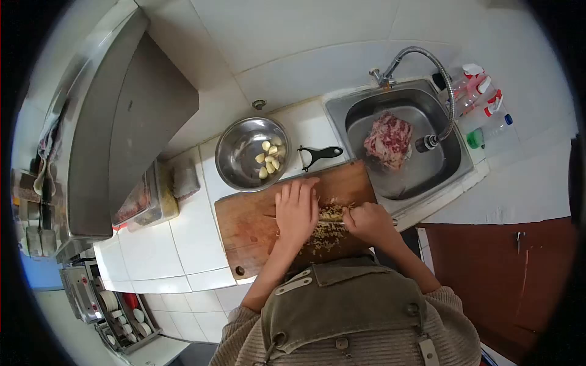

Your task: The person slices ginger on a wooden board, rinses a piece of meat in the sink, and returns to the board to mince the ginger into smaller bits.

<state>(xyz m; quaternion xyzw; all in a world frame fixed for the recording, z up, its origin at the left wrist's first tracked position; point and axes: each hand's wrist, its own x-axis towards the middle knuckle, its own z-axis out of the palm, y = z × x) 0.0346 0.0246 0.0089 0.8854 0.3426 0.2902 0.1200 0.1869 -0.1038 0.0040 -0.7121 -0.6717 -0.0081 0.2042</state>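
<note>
On the wooden cutting board (244,227), finely chopped yellowish-brown bits (328,241) are scattered around a knife (330,223). My right hand (370,222) is wrapped round the knife's handle, the butt of it showing past the fist at the right. The blade lies low among the bits and points left. My left hand (295,207) rests with its fingers stretched out over the middle of the board, its edge right by the tip of the blade. Some of the board under this hand is hidden.
Behind the board stand a metal bowl (237,152) of peeled garlic cloves (269,160) and a black peeler (320,155). Raw meat (389,140) lies in the sink (452,168) under a flexible faucet (452,104). Spray bottles (475,94) stand at right, a food container (155,198) at left.
</note>
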